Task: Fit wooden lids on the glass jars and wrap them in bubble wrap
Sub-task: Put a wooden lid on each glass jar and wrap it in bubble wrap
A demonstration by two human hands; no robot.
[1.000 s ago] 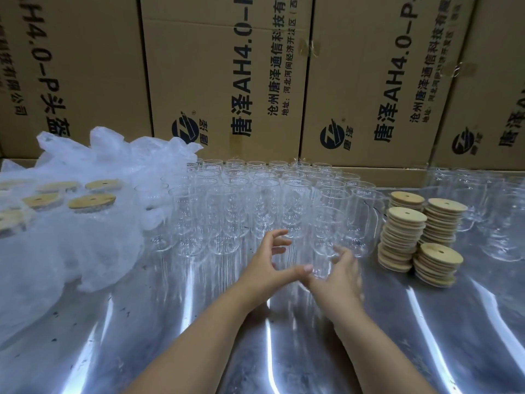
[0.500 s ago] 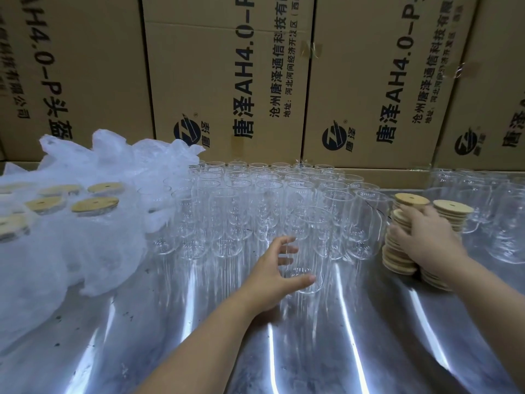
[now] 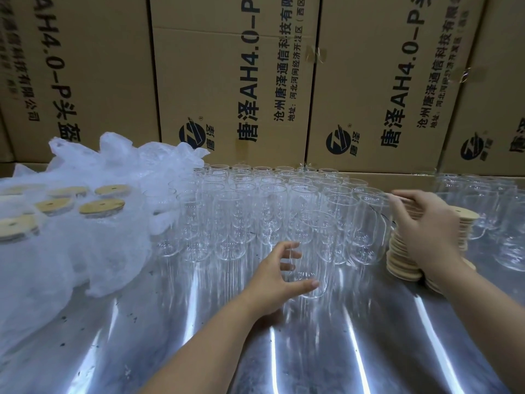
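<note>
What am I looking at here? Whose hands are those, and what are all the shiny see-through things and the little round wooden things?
There is no machine here, just a person working. The picture comes from a camera worn on their head, so you see what they see: their own two arms reaching out.

The shiny surface is a metal table. Standing on it are lots of empty glass jars. The left hand is curled around one jar at the front. The right hand is on the stacks of wooden lids; whether it has gripped one is hard to tell.

On the left is a puffy white heap of bubble wrap, with jars that already have lids. Behind everything stand big cardboard boxes.
</note>
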